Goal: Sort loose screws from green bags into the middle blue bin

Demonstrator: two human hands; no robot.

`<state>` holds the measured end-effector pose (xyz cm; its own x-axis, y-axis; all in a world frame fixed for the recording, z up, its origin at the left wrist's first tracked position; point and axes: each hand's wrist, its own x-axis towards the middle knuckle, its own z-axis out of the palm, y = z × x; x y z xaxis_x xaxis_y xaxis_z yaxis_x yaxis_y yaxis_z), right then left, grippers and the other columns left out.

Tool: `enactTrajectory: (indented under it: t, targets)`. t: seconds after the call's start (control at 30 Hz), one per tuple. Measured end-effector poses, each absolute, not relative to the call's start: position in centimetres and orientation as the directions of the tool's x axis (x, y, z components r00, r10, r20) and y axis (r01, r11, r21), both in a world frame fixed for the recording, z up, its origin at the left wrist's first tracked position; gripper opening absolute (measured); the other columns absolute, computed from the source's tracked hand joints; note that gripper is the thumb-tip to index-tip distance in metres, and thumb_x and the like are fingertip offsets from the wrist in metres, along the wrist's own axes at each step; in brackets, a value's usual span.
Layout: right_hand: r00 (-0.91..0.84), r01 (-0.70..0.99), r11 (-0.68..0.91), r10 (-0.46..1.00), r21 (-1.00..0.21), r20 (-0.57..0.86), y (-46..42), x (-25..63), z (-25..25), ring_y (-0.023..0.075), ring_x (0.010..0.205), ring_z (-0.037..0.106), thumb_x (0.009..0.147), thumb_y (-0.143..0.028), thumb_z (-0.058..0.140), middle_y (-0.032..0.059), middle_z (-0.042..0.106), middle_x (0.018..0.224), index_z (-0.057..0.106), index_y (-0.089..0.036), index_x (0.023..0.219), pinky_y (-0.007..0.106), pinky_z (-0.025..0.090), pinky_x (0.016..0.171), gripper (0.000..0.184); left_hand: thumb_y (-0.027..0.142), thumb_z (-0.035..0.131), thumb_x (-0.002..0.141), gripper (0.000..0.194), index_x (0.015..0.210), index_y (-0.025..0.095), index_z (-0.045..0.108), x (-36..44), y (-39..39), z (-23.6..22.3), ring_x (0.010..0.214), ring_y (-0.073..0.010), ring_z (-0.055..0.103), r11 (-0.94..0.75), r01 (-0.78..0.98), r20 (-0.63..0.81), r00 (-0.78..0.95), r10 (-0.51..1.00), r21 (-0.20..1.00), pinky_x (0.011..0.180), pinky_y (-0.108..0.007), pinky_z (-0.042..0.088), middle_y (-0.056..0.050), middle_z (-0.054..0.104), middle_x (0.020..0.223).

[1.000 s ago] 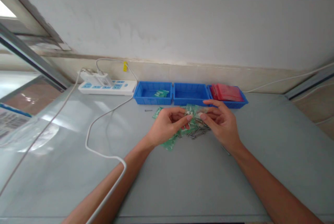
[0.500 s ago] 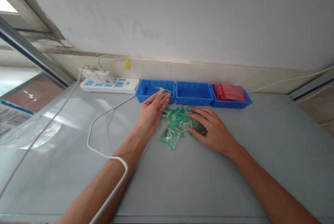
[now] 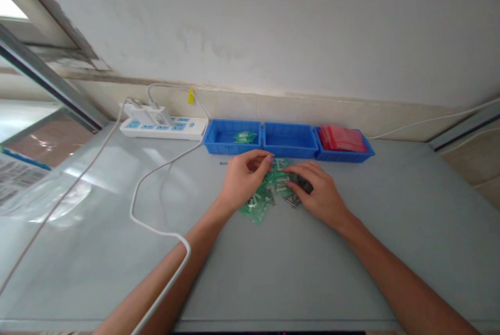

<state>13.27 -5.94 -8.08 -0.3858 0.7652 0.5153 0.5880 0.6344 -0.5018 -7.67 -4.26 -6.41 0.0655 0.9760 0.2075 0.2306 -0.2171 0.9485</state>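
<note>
A pile of small green plastic bags with screws in them (image 3: 255, 205) lies on the table. My left hand (image 3: 244, 178) is over the pile's left side, thumb and forefinger pinched together; what is between the tips is too small to make out. On the right, my right hand (image 3: 320, 191) curls its fingers and thumb about a green bag of screws (image 3: 282, 184). Dark pieces (image 3: 303, 184) show beneath its fingers. Loose screws (image 3: 292, 200) lie beside that thumb. In the left blue bin (image 3: 219, 146) lie green bags (image 3: 245, 137).
The middle blue bin (image 3: 291, 139) and the right blue bin (image 3: 344, 156), holding red bags (image 3: 344, 138), stand along the wall. A white power strip (image 3: 187, 129) is at left. Its white cable (image 3: 135, 205) crosses above my left forearm. A single screw (image 3: 223, 163) lies before the left bin.
My left hand has let go of a green bag in the left bin and come back right and down to the pile. My right hand has shifted slightly, its fingers curling more.
</note>
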Motion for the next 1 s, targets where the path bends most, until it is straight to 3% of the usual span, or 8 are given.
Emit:
enactTrajectory:
  t: [0.17,0.33,0.53,0.63,0.7,0.8,1.0]
  targets:
    - [-0.283,0.488,0.6,0.796,-0.634,0.535,-5.8,13.3,-8.1,0.0199,0.089,0.067,0.092,-0.017,0.068,0.005,0.07,0.099,0.071,-0.025,0.11,0.037,0.057,0.086,0.021,0.037,0.061,0.094,0.025,0.097,0.017,0.076,-7.4,-4.9,-5.8,0.08,-0.0178,0.074,-0.34,0.398,0.309,0.143,0.94,0.852,0.075,-0.026,0.056,-0.005,0.079,0.09]
    - [-0.057,0.207,0.505,0.861,-0.838,0.505,-5.7,13.5,-7.9,0.0178,0.09,0.069,0.084,-0.026,0.079,0.0039,0.07,0.101,0.071,-0.026,0.107,0.031,0.06,0.079,0.025,0.042,0.068,0.091,0.033,0.113,0.018,0.074,-7.2,-5.2,-5.5,0.09,-0.0192,0.073,-0.427,0.364,0.341,0.279,0.898,0.828,0.079,-0.027,0.057,-0.007,0.078,0.102]
    - [0.001,0.028,0.396,0.918,-0.918,0.396,-6.1,13.4,-6.9,0.0166,0.083,0.071,0.075,-0.036,0.087,0.0026,0.073,0.094,0.07,-0.026,0.103,0.029,0.062,0.075,0.034,0.04,0.079,0.082,0.041,0.115,0.018,0.071,-6.8,-5.6,-5.4,0.074,-0.0177,0.072,-0.19,0.081,0.154,0.332,0.931,0.978,0.073,-0.027,0.058,-0.005,0.076,0.082]
    - [-0.015,-0.012,0.341,0.94,-0.94,0.341,-6.3,13.4,-6.4,0.0185,0.088,0.073,0.074,-0.037,0.087,0.0039,0.076,0.097,0.07,-0.025,0.103,0.031,0.063,0.078,0.036,0.041,0.083,0.077,0.034,0.1,0.017,0.074,-6.7,-5.5,-5.5,0.072,-0.0179,0.072,-0.089,0.0,0.083,0.351,0.933,0.996,0.07,-0.026,0.057,-0.006,0.076,0.081]
    - [-0.057,-0.007,0.294,0.954,-0.956,0.293,-6.3,13.4,-6.3,0.0198,0.089,0.074,0.075,-0.04,0.086,0.0046,0.077,0.098,0.071,-0.025,0.104,0.033,0.063,0.079,0.036,0.042,0.084,0.075,0.031,0.089,0.016,0.074,-6.7,-5.4,-5.6,0.074,-0.0183,0.073,-0.072,-0.021,0.075,0.346,0.935,0.997,0.071,-0.027,0.058,-0.008,0.077,0.083]
    - [-0.135,0.029,0.195,0.973,-0.98,0.19,-6.2,13.5,-6.4,0.0193,0.073,0.074,0.075,-0.044,0.085,0.0042,0.078,0.087,0.074,-0.022,0.097,0.035,0.065,0.07,0.033,0.043,0.085,0.074,0.03,0.085,0.017,0.074,-6.8,-5.2,-5.7,0.075,-0.0188,0.073,-0.068,-0.018,0.07,0.319,0.945,0.998,0.072,-0.027,0.059,-0.008,0.078,0.086]
    - [-0.102,0.004,0.143,0.985,-0.99,0.142,-6.3,13.2,-6.3,0.0159,0.057,0.069,0.071,-0.044,0.087,0.0019,0.076,0.075,0.076,-0.02,0.083,0.033,0.065,0.059,0.029,0.043,0.085,0.074,0.03,0.082,0.018,0.07,-7.1,-5.2,-5.5,0.063,-0.0178,0.071,-0.038,0.053,0.017,0.345,0.938,0.998,0.059,-0.024,0.054,-0.004,0.075,0.068]
